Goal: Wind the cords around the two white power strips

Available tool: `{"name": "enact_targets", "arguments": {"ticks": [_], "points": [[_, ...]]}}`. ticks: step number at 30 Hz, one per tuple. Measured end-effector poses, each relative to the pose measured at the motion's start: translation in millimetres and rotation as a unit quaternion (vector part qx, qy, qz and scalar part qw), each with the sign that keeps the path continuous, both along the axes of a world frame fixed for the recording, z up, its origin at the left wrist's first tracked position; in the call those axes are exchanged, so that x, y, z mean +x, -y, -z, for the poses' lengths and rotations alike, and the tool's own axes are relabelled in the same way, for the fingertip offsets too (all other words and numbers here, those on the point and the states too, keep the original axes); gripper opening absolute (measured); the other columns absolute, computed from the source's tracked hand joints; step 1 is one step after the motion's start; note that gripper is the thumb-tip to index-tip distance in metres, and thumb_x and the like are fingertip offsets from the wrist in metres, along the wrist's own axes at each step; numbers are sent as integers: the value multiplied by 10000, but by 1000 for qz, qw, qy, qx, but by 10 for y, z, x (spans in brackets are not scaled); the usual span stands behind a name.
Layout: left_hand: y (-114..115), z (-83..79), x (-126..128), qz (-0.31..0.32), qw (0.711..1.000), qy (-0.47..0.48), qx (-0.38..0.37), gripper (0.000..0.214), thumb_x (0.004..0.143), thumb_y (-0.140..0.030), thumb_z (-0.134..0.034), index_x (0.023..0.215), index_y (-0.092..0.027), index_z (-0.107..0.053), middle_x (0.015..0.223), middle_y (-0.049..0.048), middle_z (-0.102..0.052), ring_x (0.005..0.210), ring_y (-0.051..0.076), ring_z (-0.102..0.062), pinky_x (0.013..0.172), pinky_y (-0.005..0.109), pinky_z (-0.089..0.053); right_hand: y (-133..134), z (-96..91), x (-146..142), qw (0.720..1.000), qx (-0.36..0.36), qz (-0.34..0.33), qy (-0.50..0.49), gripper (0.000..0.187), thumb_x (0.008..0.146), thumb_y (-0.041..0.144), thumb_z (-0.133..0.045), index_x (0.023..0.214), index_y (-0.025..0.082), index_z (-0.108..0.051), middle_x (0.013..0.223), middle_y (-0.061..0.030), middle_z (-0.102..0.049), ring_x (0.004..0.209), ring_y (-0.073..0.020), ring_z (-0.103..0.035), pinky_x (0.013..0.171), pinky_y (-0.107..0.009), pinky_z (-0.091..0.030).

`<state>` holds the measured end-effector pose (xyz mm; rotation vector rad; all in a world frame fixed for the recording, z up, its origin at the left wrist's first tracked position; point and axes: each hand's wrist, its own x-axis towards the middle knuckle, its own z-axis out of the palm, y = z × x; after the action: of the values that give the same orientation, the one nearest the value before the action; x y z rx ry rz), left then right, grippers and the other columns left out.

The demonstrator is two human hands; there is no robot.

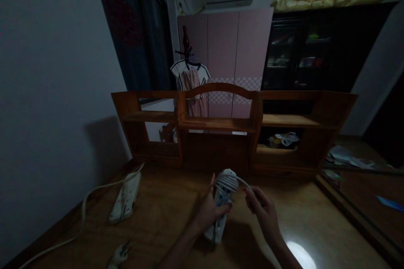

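A white power strip (221,201) stands tilted over the wooden desk (164,206), with its own white cord (226,182) coiled round its upper end. My left hand (207,211) is closed round the strip's middle. My right hand (264,212) pinches the free end of the cord, which arcs from the coil across to its fingers.
A second white power strip (126,196) lies at the desk's left, its cable (82,212) trailing toward the front edge. A white plug (119,254) lies near the front. A wooden shelf unit (221,124) stands at the back. Papers (345,157) lie on the right.
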<state>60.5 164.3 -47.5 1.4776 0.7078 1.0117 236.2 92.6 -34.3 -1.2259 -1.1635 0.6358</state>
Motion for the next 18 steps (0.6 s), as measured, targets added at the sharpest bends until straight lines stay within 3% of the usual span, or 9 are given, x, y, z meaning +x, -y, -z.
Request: {"name": "enact_targets", "arguments": {"ticks": [4,8,13,18], "points": [[103,24,-22,144,988,-53,-6,1158,594,-198,-796,1489,-238,-63,1416,118,-428,1251,262,-462,1055,387,-344,-10,-29,121,998,22,49,-33,254,892,415,-530,914,175,-611,633,29,-429,566,-99,-364,497,-209,-283],[160,124,38,262,963,-44,-49,1310,512,-179,-847,1490,-230,23,1433,166,-393,1254,287,-457,1035,418,-366,-80,51,241,991,17,88,-102,268,864,438,-564,843,174,-599,634,35,-424,564,-93,-367,498,-206,-298],[182,166,79,278,958,-16,-69,1298,485,-142,-853,1491,-263,-42,1387,162,-456,1205,297,-506,1000,437,-402,-130,148,308,976,-18,94,-197,313,784,478,-636,867,177,-619,613,41,-445,509,-88,-372,449,-210,-298],[183,134,76,303,949,8,-89,1148,488,-139,-851,1452,-281,-245,1365,142,-487,1167,308,-536,960,456,-435,-182,240,344,952,-51,83,-289,324,756,494,-638,805,179,-584,564,55,-424,428,-72,-346,380,-201,-256]]}}
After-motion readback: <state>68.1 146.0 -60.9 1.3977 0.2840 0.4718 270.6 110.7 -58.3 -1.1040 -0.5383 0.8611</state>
